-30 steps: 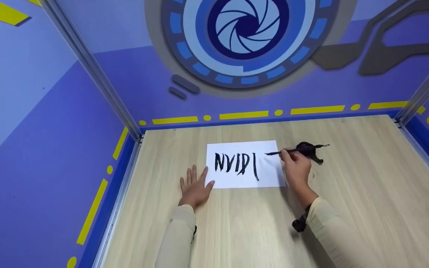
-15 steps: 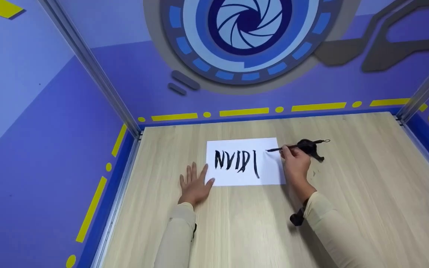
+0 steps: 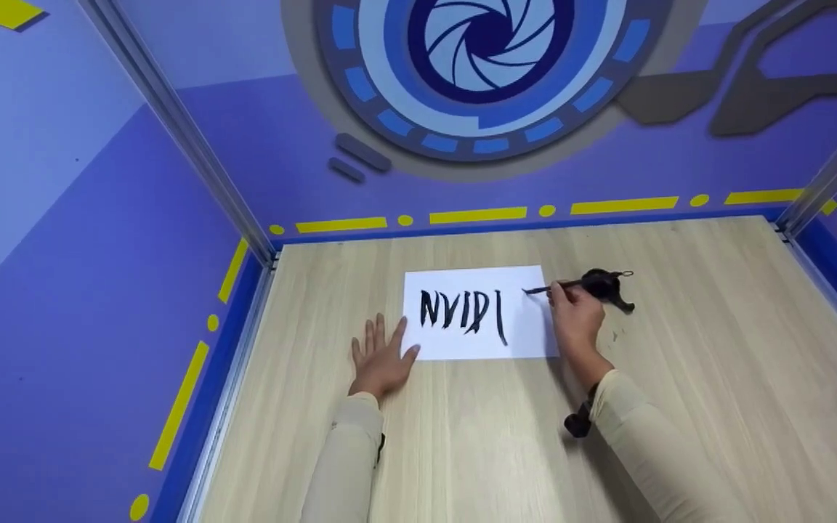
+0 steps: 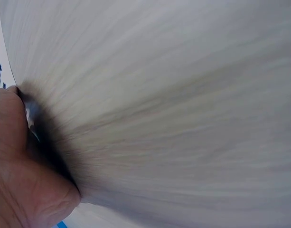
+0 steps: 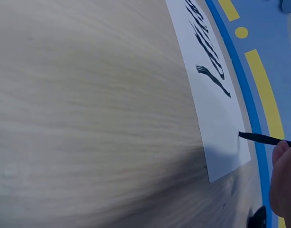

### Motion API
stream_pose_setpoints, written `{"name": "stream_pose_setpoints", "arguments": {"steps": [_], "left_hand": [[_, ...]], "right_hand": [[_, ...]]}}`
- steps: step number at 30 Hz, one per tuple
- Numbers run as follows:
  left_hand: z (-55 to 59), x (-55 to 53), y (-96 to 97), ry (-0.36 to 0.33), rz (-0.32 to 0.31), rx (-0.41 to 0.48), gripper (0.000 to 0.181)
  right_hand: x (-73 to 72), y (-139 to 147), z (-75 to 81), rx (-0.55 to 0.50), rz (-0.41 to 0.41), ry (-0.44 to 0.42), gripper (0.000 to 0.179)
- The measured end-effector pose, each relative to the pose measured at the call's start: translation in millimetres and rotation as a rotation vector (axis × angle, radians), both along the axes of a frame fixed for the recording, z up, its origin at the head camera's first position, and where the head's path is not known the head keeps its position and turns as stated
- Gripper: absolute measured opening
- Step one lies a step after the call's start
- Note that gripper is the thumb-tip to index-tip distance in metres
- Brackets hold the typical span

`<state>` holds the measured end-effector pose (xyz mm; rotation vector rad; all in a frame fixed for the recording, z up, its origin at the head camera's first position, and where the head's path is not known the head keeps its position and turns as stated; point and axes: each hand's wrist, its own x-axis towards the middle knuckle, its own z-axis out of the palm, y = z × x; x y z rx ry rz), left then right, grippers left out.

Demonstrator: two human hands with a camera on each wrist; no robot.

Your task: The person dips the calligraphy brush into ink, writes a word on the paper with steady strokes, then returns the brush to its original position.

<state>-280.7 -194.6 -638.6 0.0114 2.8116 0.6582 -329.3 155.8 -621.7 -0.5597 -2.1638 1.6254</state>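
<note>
A sheet of white paper [image 3: 527, 341] lies on the table, bearing bold black brush strokes [image 3: 464, 314] that read "NVID" and a slanted single stroke. My right hand [image 3: 580, 319] pinches a dark writing brush [image 3: 543, 288] over the paper's right part. In the right wrist view the brush [image 5: 259, 138] points its tip at the white surface; whether it touches is hard to tell. My left hand [image 3: 381, 363] lies with spread fingers at the paper's left edge, thumb and index finger on its border. Only part of that hand [image 4: 26, 180] shows in the left wrist view.
Behind the right hand, a black, irregularly shaped object [image 3: 611, 292] lies on the wooden table [image 3: 462, 436], partly covered by the brush. Small dark specks [image 3: 615, 335] mark the wood near it. Blue-purple printed panels [image 3: 280, 167] enclose the table's back and sides.
The brush tip has shifted slightly right over the paper, and the brush's looped end has swung a little left. The left hand keeps its place. No new stroke is clearly visible.
</note>
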Motion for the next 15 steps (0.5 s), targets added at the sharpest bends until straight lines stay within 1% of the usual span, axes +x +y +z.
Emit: {"name": "stream_pose_setpoints", "arguments": {"steps": [6,10,15], "left_hand": [[0.1,-0.3,-0.5,0.008,0.002,0.011,0.069],[0.7,-0.4,-0.3,0.005,0.002,0.01,0.068],[-3.8,-1.5,-0.6,0.007,0.001,0.016,0.069]], "right_hand": [[3.2,-1.5,0.1,0.098,0.038,-0.007,0.026],[5.9,-3.2,2.5,0.122,0.072,-0.003,0.027],[6.9,-1.9,2.5,0.143,0.096,-0.002,0.027]]}}
